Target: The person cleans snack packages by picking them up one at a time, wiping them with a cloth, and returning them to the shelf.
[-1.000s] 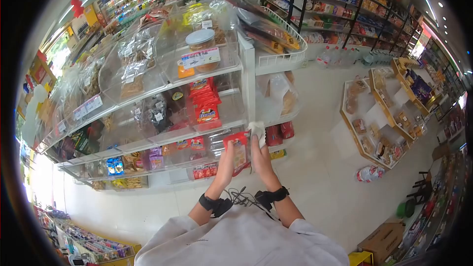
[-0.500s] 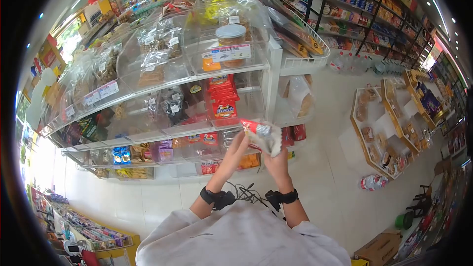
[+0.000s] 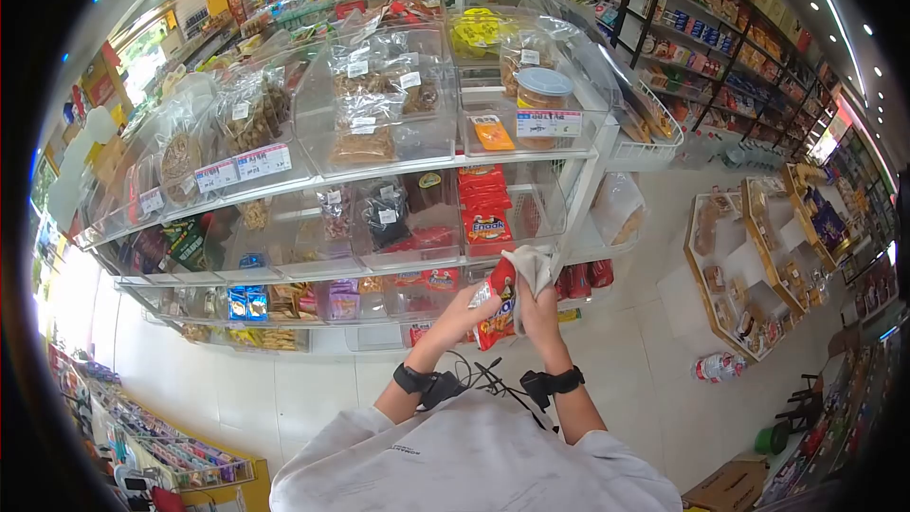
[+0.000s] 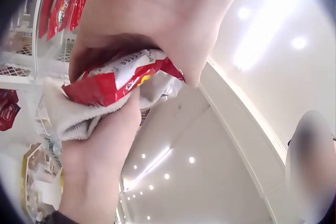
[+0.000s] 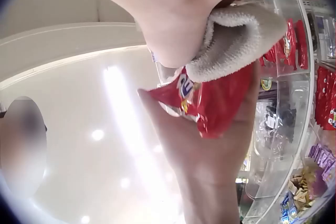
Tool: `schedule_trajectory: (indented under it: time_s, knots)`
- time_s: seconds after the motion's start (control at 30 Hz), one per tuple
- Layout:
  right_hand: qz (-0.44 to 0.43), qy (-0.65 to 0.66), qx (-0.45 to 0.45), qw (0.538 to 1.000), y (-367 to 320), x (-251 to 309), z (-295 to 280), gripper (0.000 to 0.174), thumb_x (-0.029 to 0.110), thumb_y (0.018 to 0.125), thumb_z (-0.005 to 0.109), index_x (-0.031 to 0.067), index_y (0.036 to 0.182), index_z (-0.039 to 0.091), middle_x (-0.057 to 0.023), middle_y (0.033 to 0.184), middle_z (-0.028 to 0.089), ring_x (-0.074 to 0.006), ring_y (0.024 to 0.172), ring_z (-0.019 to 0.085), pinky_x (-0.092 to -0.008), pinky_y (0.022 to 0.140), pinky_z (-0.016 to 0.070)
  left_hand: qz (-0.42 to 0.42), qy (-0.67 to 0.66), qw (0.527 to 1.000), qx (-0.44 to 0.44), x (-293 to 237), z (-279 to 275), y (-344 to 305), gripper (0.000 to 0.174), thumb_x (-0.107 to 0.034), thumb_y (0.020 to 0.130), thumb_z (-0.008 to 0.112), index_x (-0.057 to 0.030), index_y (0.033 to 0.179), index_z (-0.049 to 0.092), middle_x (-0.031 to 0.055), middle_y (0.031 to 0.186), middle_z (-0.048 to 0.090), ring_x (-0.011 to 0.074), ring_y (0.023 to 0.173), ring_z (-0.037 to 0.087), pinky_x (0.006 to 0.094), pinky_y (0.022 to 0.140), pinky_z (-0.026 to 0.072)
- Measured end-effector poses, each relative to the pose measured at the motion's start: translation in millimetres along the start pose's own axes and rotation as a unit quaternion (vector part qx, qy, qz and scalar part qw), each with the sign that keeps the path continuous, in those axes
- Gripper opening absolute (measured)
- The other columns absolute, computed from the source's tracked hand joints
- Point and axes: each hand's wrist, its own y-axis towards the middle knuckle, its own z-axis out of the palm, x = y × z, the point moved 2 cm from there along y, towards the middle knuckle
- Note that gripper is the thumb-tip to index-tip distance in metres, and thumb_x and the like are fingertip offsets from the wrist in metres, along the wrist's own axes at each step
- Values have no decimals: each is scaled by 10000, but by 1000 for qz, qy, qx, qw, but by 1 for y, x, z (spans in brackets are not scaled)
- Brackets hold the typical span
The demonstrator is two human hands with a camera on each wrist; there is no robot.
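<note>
My left hand (image 3: 459, 317) grips a red snack packet (image 3: 497, 328) by its side, with the printed front partly showing. A whitish towelling cloth (image 3: 531, 270) is held in my right hand (image 3: 540, 319), bunched and folded against the packet. In the left wrist view the packet (image 4: 97, 90) lies over the cloth (image 4: 68, 119), under my left palm. From the right wrist, the cloth (image 5: 236, 45) curls out beneath my right thumb and overlaps the packet's (image 5: 226, 100) upper part. My right fingertips are mostly hidden by the cloth.
Clear-bin shelving (image 3: 379, 166) stands right in front, with similar red packets (image 3: 485, 209) on its middle tier. A lidded tub (image 3: 543, 90) sits on the top tier. Wooden bread displays (image 3: 700, 256) and wrapped bottles (image 3: 718, 367) are on the floor to the right.
The packet has turned from its back, through a tilt, to show its front. The cloth has stayed with the right hand. Shelving has shifted right in the head view.
</note>
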Motion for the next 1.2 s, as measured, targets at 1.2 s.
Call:
schedule_trajectory:
  time_s: [1.2]
  knots:
    - [264, 171, -9, 949, -46, -9, 130, 516, 313, 999, 640, 32, 1404, 486, -30, 1293, 582, -123, 1175, 559, -285, 987, 448, 128, -178, 911, -349, -26, -136, -42, 394, -160, 948, 709, 3, 1275, 561, 73, 1205, 652, 120, 1056, 633, 292, 883, 513]
